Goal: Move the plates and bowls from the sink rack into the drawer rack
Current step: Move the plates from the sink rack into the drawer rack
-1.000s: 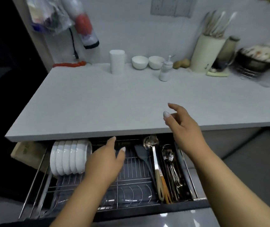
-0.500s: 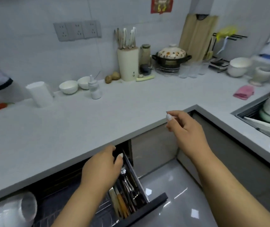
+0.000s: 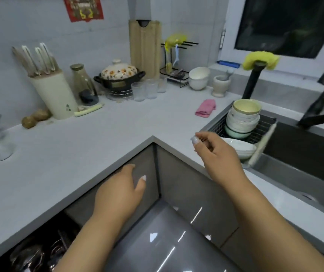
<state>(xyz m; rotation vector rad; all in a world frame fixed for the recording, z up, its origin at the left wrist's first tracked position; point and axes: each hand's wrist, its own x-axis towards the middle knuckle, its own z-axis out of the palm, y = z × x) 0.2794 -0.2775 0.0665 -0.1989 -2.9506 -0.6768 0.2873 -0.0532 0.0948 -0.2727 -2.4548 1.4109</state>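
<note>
The sink rack (image 3: 264, 128) sits in the sink at the right and holds a tall stack of bowls (image 3: 242, 119). A white plate (image 3: 240, 147) lies at the rack's near end. My right hand (image 3: 215, 152) hovers just left of that plate, fingers loosely curled, holding nothing. My left hand (image 3: 121, 190) hangs lower, in front of the grey corner cabinet, fingers relaxed and empty. Only a dark corner of the open drawer (image 3: 33, 252) shows at the bottom left, with blurred utensils in it.
The L-shaped counter (image 3: 90, 146) carries a knife block (image 3: 52, 91), a lidded pot (image 3: 119, 76), several glasses (image 3: 147, 89), a pink cloth (image 3: 206, 107), a white bowl (image 3: 198, 77) and a mortar (image 3: 221, 84). A black tap (image 3: 318, 107) leans over the sink.
My view has swung right from the drawer rack to the sink corner. Both hands left the drawer; the right hand now is near the sink rack, the left follows in mid-air.
</note>
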